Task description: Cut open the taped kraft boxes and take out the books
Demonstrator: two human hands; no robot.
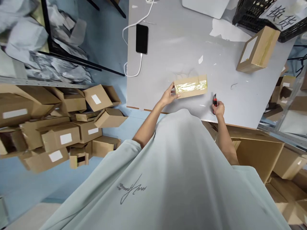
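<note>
Readying a cut, I judge; left hand [168, 95] grips taped box [190, 87]; right hand [219, 109] clasps cutter [215, 102]; next needs blade [215, 95] on tape [193, 85].

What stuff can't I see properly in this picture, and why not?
All in the head view:
What is inside the taped box: its own sides hide it.
Part of the red and black cutter: the right hand covers it.
The rest of the pale grey thing: cut off by the top edge.
The whole black crate: cut off at the top too.
Any print on the white labels at left: too small.
</note>
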